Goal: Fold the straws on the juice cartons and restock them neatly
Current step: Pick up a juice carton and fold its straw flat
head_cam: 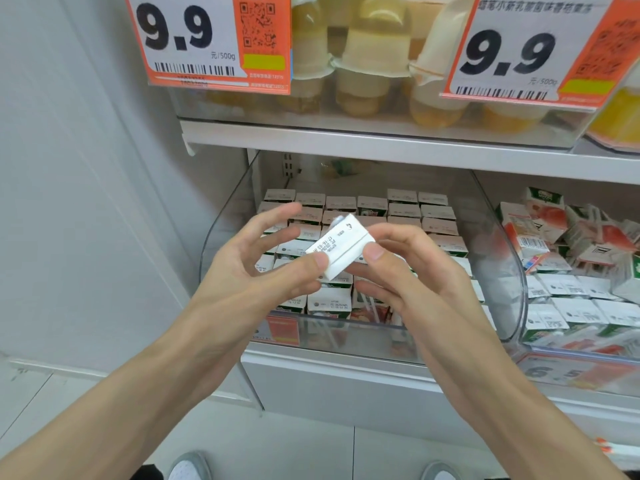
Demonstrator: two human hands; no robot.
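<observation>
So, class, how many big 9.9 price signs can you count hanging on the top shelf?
2. One price sign hangs at the upper left, the other price sign at the upper right, both in front of the jelly cups. More may hang outside the picture.

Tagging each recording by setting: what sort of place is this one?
Most likely a shop aisle: large orange-and-white 9.9 price tags hang from a white shelf, and a clear plastic bin below holds rows of small white juice cartons.

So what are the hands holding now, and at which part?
A small juice carton, held above the clear bin: left hand thumb on its near-left corner, right hand thumb on its right edge.
</observation>
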